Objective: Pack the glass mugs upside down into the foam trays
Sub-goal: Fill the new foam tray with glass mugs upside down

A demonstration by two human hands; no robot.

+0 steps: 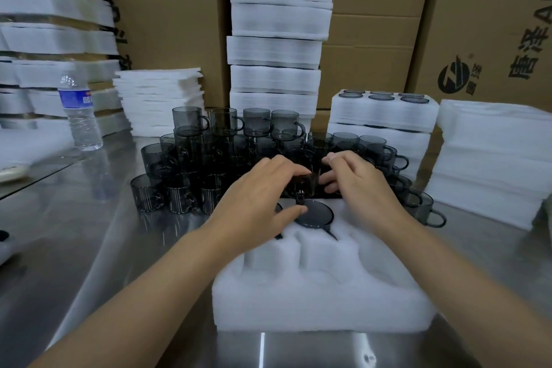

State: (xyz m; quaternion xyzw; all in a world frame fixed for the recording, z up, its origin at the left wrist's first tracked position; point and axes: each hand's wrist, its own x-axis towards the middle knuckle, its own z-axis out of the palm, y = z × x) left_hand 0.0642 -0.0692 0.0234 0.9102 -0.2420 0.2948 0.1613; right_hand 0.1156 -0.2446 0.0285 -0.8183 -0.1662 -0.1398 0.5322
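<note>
A white foam tray (322, 302) lies on the steel table in front of me, with several open pockets. One smoky glass mug (315, 214) sits upside down in a far pocket, its base showing. Both hands hold a second dark glass mug (303, 184) just beyond the tray's far edge. My left hand (263, 194) curls round its left side, thumb near the seated mug. My right hand (355, 179) grips its right side. Behind them stands a stacked pile of several grey glass mugs (221, 140).
Tall stacks of foam trays (277, 39) stand behind the mugs. A packed tray (382, 110) sits at right on more foam (493, 158). A water bottle (79, 110) stands at left by foam sheets (158, 98). Cardboard boxes (478, 24) form the back wall.
</note>
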